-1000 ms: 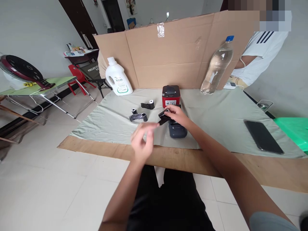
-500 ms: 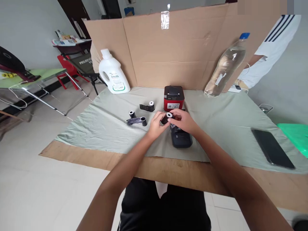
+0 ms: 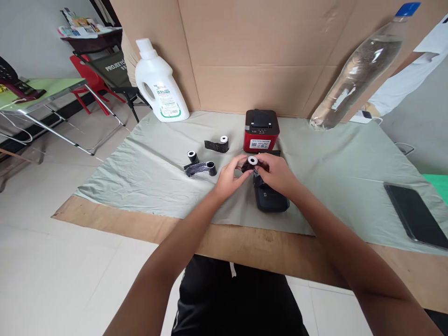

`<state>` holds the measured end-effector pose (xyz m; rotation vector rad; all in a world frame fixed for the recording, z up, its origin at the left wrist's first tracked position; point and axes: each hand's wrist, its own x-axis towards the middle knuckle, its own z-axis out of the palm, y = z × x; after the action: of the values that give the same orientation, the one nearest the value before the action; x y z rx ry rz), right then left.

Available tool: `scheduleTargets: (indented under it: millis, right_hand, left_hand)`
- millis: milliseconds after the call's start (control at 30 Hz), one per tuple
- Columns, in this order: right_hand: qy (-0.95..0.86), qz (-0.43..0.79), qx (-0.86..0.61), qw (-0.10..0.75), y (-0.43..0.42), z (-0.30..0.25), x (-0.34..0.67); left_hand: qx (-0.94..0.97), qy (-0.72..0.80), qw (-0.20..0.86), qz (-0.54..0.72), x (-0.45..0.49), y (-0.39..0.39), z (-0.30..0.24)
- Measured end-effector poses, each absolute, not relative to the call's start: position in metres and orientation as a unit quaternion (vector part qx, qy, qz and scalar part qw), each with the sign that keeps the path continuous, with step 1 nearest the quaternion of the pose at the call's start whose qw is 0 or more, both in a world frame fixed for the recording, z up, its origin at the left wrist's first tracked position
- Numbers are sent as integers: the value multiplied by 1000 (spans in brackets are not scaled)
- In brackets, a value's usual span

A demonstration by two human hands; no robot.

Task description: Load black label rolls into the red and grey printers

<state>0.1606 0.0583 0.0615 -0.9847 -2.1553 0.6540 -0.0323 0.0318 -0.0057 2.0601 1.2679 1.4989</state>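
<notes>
Both my hands meet over the middle of the cloth-covered table (image 3: 147, 182). My left hand (image 3: 229, 177) and my right hand (image 3: 278, 173) together pinch a small black ribbon roll (image 3: 250, 164) with a white core, fingers closed on it. Just under my right hand lies a dark handheld printer (image 3: 271, 198). Behind it stands a red and black label printer (image 3: 262, 131). To the left lie other black ribbon rolls: one (image 3: 219, 144) farther back, and a pair (image 3: 200, 166) with loose film between them.
A white detergent bottle (image 3: 159, 86) stands back left against a cardboard screen (image 3: 252, 51). A clear plastic bottle (image 3: 360, 70) leans at back right. A black phone (image 3: 416, 215) lies on the right. Another person in white stands behind the screen, right. Folding table and chairs at left.
My left hand came up from in front of the table and joined my right hand on the ribbon roll. The camera has moved closer and lower.
</notes>
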Motion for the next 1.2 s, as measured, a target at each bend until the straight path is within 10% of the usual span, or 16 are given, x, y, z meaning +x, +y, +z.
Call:
scheduleTargets:
  millis: [1200]
  right_hand:
    - [-785, 321, -429, 312, 47, 63, 155]
  left_hand:
    - [745, 439, 107, 490, -36, 30, -9]
